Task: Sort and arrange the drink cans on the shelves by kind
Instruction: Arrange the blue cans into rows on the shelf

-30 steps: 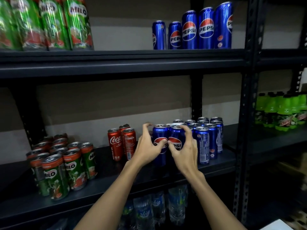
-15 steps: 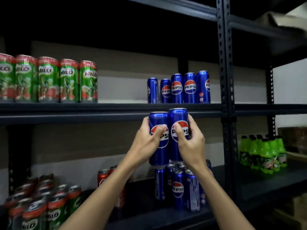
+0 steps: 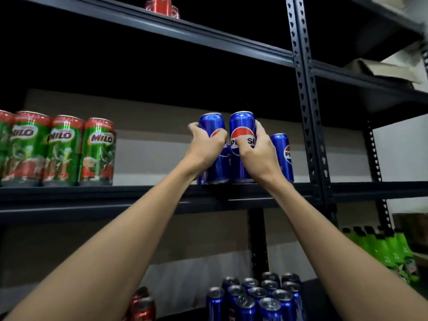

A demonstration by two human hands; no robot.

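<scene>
While both arms reach up from the bottom of the frame, each hand holds one blue Pepsi can at the middle of the picture. The left hand (image 3: pixel 205 148) wraps its fingers around the left Pepsi can (image 3: pixel 214 149), with the thumb across the front of the label. The right hand (image 3: pixel 256 150) grips the right Pepsi can (image 3: pixel 242 144) in the same way, fingers curled behind it and the thumb on the logo. Both cans stand upright, long axis vertical, tops up, and their printed logos face the camera. They are side by side, touching or almost touching, and their bottoms are at the front edge of the middle shelf (image 3: pixel 139 193); I cannot tell if they rest fully on it.

Just to the right, partly behind the right hand, one more Pepsi can (image 3: pixel 283 156) stands upright on the same shelf, near the black perforated post (image 3: pixel 308 112). At the left of the frame, well apart from the hands, a row of green Milo cans (image 3: pixel 62 150) stands upright on this shelf. At the top of the frame a red can (image 3: pixel 161 4) is seen on the upper shelf. At the bottom centre a group of blue cans (image 3: pixel 257 297) stands on the lower shelf, seen from their tops, and red cans (image 3: pixel 142 305) are beside them on the left. At the lower right, green bottles (image 3: pixel 384 249) stand on the next shelf unit.
</scene>
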